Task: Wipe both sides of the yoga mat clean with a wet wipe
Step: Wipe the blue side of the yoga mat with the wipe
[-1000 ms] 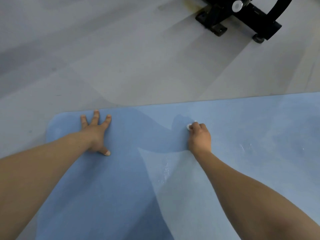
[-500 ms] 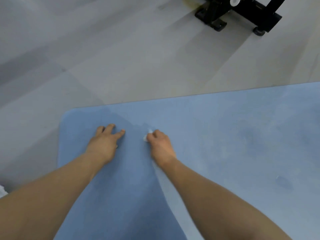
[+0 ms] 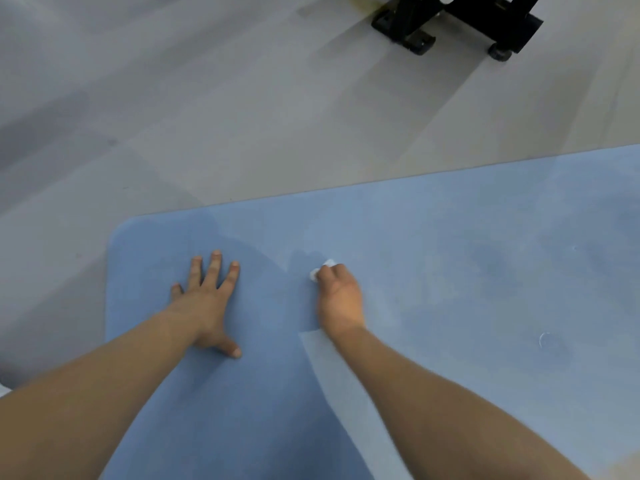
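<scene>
Hands (image 3: 207, 299) on mat (image 3: 450, 254), wipe (image 3: 320, 270) between.

The yoga mat (image 3: 450, 289) is pale blue with a rounded corner at about 9 o'clock. It lies flat on the floor and fills the frame from 3 to 7 o'clock, with faint darker patches toward 3 o'clock. The wet wipe (image 3: 320, 270), a small white wad, sits on the mat near centre.
</scene>
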